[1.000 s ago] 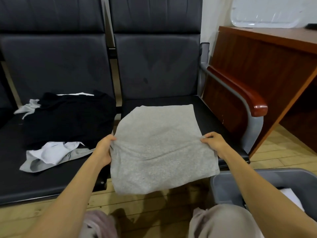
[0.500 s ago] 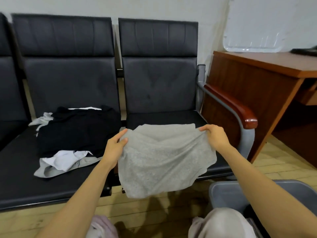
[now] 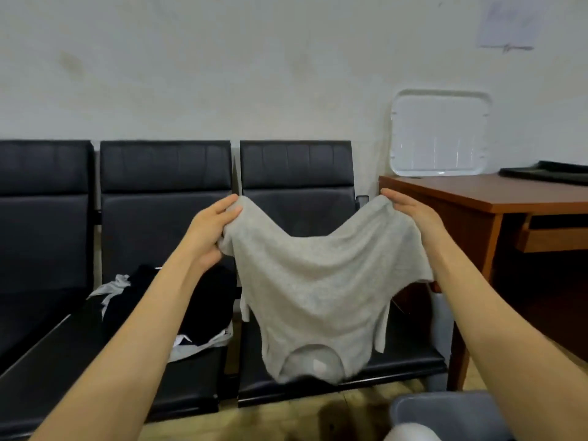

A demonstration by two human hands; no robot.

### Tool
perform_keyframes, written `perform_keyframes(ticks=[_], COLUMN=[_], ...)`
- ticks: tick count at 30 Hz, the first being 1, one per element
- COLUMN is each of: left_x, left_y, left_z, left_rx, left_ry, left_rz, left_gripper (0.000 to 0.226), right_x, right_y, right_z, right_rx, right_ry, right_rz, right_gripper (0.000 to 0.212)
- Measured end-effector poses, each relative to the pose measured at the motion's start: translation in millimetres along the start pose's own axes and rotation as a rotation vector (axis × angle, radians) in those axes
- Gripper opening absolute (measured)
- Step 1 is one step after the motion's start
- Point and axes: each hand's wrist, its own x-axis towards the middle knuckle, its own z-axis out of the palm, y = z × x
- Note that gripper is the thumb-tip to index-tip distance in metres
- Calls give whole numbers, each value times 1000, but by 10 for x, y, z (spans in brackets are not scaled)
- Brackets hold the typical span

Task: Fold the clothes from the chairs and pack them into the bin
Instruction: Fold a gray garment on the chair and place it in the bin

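Left hand (image 3: 211, 230) and right hand (image 3: 410, 214) grip a grey shirt (image 3: 318, 281) aloft, apparently neck-down. Folding is just starting; next, lay it flat on the chair (image 3: 410, 361).

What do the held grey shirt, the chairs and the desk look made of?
Grey shirt: soft knit, probably cotton jersey; matte, flecked, drapes limply. Chairs: black leather or vinyl, cannot tell which; slight sheen, stitched panels. Desk: reddish-brown wood or veneer; smooth, semi-gloss top.
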Motion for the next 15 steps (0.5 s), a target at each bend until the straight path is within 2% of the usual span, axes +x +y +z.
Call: perform_keyframes(ticks=[3, 6, 9, 13, 15], left_x=[151, 340, 561, 764, 787], left_y=[150, -18, -356, -904, -1327], left_z=[0, 32, 29, -132, -307], left_rx=[20, 78, 147, 64, 31], left_ry=[0, 2, -15, -33, -36], left_rz=[1, -50, -86, -18, -99], left_gripper=[44, 47, 50, 54, 58], right_x=[72, 227, 391, 538, 607], right_y=[-153, 5, 266, 758, 1230], right_z=[-9, 8, 62, -5, -148], right_rx=[-73, -153, -234, -172, -199], right_ry=[-6, -2, 24, 102, 135], right_rz=[-29, 30, 47, -65, -56], right_gripper=[34, 36, 40, 37, 35])
